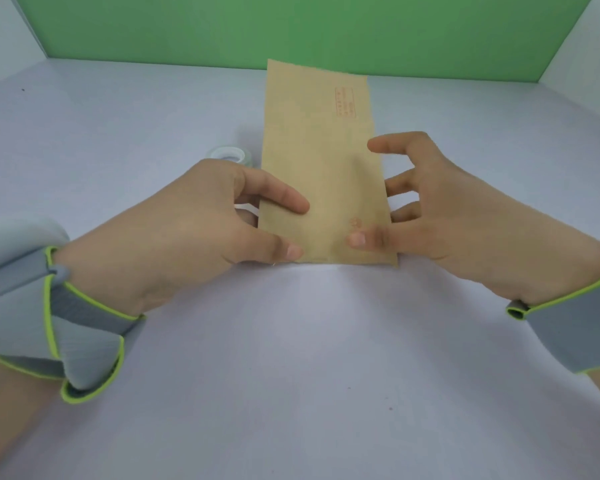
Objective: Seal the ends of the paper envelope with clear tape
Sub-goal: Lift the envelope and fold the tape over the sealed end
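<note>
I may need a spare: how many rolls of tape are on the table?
1: a clear tape roll beyond the left hand, just left of the envelope. Others could be hidden behind it.

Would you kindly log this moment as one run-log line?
envelope: held at near end | left hand: gripping | right hand: thumb on paper | tape roll: on table, untouched

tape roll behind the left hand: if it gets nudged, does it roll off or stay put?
Probably stays put: the tape roll appears to lie flat on the table, hole up, so a nudge should slide it, not roll it. It looks small and likely light, so the left hand could shift it easily. The clear plastic on the smooth tabletop may slide readily. It is partly hidden, so this is uncertain.
</note>
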`<state>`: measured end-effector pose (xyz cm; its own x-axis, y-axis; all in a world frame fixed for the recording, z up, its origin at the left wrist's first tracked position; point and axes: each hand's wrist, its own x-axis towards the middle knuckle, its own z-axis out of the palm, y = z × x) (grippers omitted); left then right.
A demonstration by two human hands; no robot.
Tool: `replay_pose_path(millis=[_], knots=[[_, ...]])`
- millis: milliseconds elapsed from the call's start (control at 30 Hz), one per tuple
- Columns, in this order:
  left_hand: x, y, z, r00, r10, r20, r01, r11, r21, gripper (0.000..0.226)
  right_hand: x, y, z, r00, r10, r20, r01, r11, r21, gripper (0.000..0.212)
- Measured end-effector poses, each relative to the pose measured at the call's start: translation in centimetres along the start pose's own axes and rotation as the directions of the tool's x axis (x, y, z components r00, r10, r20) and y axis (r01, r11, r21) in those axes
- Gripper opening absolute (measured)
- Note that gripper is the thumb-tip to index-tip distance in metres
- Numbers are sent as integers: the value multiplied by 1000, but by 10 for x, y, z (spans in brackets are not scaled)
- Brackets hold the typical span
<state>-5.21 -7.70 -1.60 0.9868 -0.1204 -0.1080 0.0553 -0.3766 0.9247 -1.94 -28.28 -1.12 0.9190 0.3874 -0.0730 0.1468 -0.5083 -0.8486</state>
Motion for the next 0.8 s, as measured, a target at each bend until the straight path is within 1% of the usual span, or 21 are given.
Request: replay_pose_path(millis=[67,100,167,233,367,433,500,567,667,733,800], knots=[[-1,0,1,1000,7,7,-7,999,38,40,-1,-1,-1,999,-7,46,11,997,-70,97],[-1,0,1,1000,15,1,-15,998,66,41,-1,-1,0,999,-11,53,17,995,-101,100],[-1,0,3,999,34,-21,-31,994,108,41,-1,1,1,998,-26,57,34,988,-148,102],[-1,0,4,998,39,-40,-34,993,109,40,0,3,1,997,-40,71,51,985,-163,102],[-3,2,5,999,33,-30,-31,997,67,39,1,3,1,990,-57,127,62,997,-36,97],[-2,2,3,999,41,-23,-40,998,42,39,0,1,1,988,-76,135,77,997,-1,94],[-1,3,-3,998,58,-24,-58,998,-1,43,-2,-4,-3,990,-101,100,100,995,21,93],[1,4,-10,996,83,-25,-84,995,-53,44,-3,-9,-8,988,-139,62,133,986,98,91],[3,4,-15,998,64,-6,-64,982,-178,44,-5,-11,-8,984,-162,72,147,973,176,80],[3,4,-12,999,40,7,-37,967,-252,45,-5,-9,-5,986,-133,100,113,977,179,71],[2,4,-6,999,42,7,-38,958,-284,46,-5,-7,-1,989,-103,108,79,974,211,64]])
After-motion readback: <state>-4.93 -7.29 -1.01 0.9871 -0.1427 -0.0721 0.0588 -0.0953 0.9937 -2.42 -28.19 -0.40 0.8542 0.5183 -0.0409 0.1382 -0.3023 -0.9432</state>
